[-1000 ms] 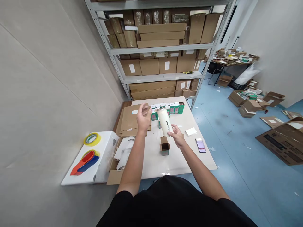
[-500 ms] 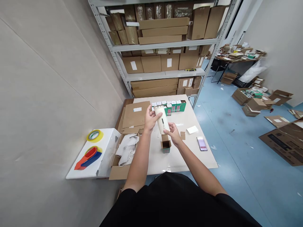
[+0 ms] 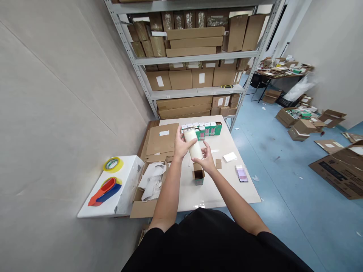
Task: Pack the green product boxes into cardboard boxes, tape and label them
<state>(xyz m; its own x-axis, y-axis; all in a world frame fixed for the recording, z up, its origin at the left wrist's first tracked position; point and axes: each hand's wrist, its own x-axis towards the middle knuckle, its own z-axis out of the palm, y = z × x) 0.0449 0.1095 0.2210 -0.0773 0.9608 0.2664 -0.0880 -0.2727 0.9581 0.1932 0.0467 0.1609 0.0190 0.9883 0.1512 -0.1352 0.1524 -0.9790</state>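
Observation:
A cream-white tumbler with a metallic-looking rim tilts above the table between my two hands. My left hand is wrapped round its upper part, thumb across the front. At the lower end, my right hand holds it with thumb and fingers on either side of the base. The side facing me is plain. Beneath, a small green carton stands on the table with its top flaps open and a dark inside. Behind the tumbler, several green-and-white boxes are lined up, partly hidden by it and my left hand.
On the white table lie a white pad, a cardboard scrap and a blurred phone-like item. Leftward are flat cardboard, a carton of white paper and tape dispensers. Shelving stands behind.
The tumbler has been turned about its length, so the dark print on its front is out of sight. My right hand's fingers have shifted round its base.

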